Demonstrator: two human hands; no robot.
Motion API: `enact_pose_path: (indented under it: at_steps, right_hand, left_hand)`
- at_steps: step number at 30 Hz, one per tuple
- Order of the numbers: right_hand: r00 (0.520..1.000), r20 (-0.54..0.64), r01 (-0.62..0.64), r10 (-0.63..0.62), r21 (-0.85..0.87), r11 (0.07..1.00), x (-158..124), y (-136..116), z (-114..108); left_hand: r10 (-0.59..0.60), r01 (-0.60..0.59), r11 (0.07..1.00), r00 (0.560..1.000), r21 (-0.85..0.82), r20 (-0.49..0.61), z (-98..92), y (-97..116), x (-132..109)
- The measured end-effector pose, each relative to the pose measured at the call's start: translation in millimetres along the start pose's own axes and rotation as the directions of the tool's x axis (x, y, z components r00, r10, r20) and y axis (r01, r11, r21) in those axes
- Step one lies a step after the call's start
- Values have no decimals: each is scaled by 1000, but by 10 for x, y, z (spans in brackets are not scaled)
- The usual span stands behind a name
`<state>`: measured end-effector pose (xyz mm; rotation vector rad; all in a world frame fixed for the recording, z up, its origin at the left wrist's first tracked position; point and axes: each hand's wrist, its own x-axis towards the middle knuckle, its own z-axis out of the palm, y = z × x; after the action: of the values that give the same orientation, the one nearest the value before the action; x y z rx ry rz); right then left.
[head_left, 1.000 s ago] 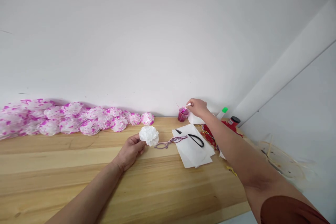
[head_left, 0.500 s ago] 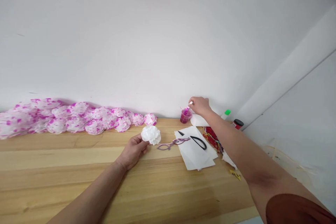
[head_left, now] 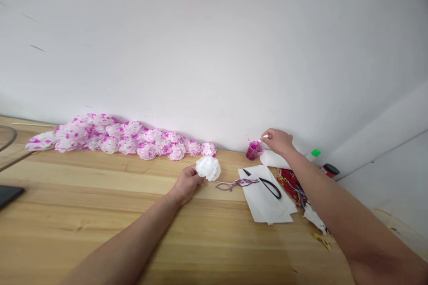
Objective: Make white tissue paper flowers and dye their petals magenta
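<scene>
Head view: pale wall (head_left: 214, 53) behind a wood-grain table (head_left: 100, 196). I observe the left hand (head_left: 187, 185) resting low over the boards, fingers mostly closed, pinching the underside of a white paper flower (head_left: 208, 168), which faces up near the table's middle. Right hand (head_left: 278, 141) reaches toward the wall side; thumb and fingers are pinched together on a small white item (head_left: 265, 136) at the mouth of a clear cup (head_left: 253, 153) of magenta liquid. I cannot tell whether its tip is immersed. Along the wall, left of the cup, I log a heap of magenta-spotted flowers (head_left: 133, 138), its nearest bloom just behind the white one. Right of the left hand: purple loops (head_left: 225, 186) reaching onto white sheets (head_left: 267, 209), which also bear a black loop (head_left: 270, 188). Beyond the right forearm stand a green-capped bottle (head_left: 316, 152) and a black-lidded jar (head_left: 330, 170).
</scene>
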<state>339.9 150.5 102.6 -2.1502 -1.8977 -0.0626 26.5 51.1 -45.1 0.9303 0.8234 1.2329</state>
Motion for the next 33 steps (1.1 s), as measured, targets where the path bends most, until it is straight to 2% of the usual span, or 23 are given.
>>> enact_pose_path:
  at_steps: [7,11,13,17,19,20,22,23,27,33]
  right_hand:
    - [993,-108,-32,55,203,979,-129,63,-57]
    - [967,-228,-11,115,411,912,-432,5,-119]
    - [962,-233,6,143,539,842,-672,-98,-77]
    - [977,-153,10,150,733,680,-1214,-445,143]
    - [986,-38,-31,165,917,397,-1437,-632,261]
    - [988,10,-54,154,956,288,-1522,-713,311]
    - [986,64,-84,154,988,128,-1637,-837,396]
    - [986,74,-86,151,993,78,-1671,-880,431]
    - [984,108,-111,142,994,17,-1728,-965,538]
    - [981,157,-160,117,987,16,-1862,-1050,601]
  left_hand:
    - [26,-26,1000,1000,9,1,16,40,-28]
    - [38,-39,999,999,12,8,16,27,-25]
    - [44,-44,999,999,16,14,11,14,-21]
    - [64,-65,997,998,31,17,-2,6,-18]
    - [79,-80,996,997,43,16,-9,12,-19]
    - [86,-87,995,996,48,16,-11,16,-20]
    - [99,-100,993,995,57,17,-13,27,-21]
    - [103,-104,993,994,60,18,-13,33,-23]
    - [110,-111,992,994,67,21,-4,55,-27]
    - [102,-103,992,995,67,22,1,57,-32]
